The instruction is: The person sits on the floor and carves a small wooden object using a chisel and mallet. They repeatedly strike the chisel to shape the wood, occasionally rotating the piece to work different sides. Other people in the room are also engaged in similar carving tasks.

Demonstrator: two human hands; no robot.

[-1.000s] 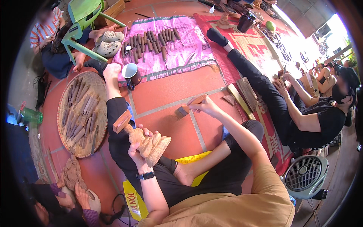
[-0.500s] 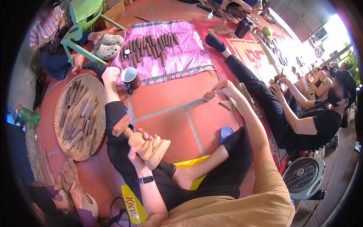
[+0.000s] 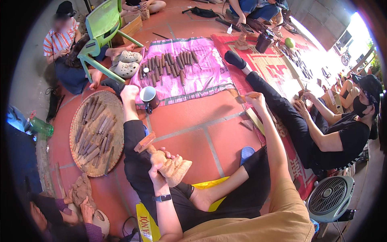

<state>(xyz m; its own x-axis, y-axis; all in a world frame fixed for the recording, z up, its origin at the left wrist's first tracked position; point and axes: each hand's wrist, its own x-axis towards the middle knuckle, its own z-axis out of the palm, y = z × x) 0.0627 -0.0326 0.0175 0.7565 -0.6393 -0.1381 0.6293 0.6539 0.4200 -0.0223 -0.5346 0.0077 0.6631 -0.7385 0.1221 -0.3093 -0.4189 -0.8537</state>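
Observation:
My left hand [image 3: 159,172] grips a pale carved wooden figurine [image 3: 174,168] above my lap, thumb and fingers around its body. The figurine lies tilted, its broad end toward the right and a reddish wooden block [image 3: 145,142] at its other end. Out to the right, my right hand [image 3: 256,102] is closed on the handle of a short wooden tool that looks like a flat brush [image 3: 242,99]. Its head points left, over the tiles and apart from the figurine. A shadow falls on the tiles beneath.
A round woven tray [image 3: 73,141] with several wooden-handled tools lies left. Ahead are a mug [image 3: 148,95] and a pink sheet [image 3: 213,76] bearing many carving tools [image 3: 169,64]. Co-workers sit left and right. A fan [image 3: 331,198] stands at the lower right, a green chair [image 3: 104,24] farther off.
The whole view has shifted, so things sit lower and farther right. My right hand has lifted slightly, and the tool's head has swung up to point left. The left hand keeps its hold on the figurine.

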